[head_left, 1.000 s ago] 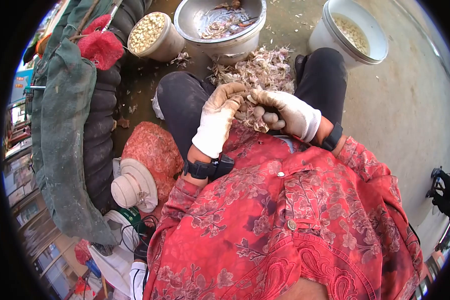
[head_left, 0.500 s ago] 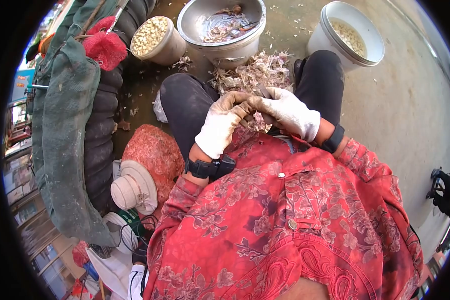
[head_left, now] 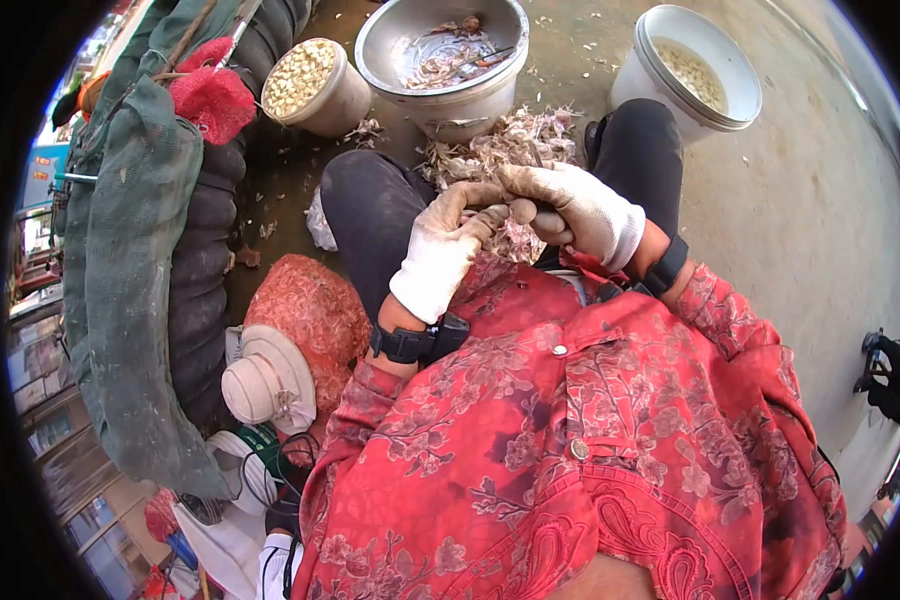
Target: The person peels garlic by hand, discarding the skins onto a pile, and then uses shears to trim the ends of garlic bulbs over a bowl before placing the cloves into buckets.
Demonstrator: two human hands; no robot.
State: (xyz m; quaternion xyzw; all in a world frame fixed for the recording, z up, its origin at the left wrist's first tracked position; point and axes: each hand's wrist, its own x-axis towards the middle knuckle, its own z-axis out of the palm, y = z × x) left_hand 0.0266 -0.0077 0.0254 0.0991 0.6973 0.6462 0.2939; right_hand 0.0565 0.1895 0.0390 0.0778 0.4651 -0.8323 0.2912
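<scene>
My left hand and my right hand, both in soiled white gloves, meet above my lap with bent fingers. A slim dark strip, seemingly the blade of a small knife, sticks up by my right fingers; its handle is hidden in the glove. My left fingers are pinched together, and what they hold is covered. Pinkish garlic bulbs or skins show just below the hands. Beyond them, a heap of garlic skins lies on the ground between my knees.
A bucket of peeled garlic cloves stands ahead on the left. Beside it, a metal basin rests on a white bucket. A white bucket with cloves in liquid stands right. A red mesh sack and a pale hat lie left.
My right hand has turned slightly, its fingers now lower and more visible. The blade-like strip stands more upright and shows less. My left hand stays almost in place.
</scene>
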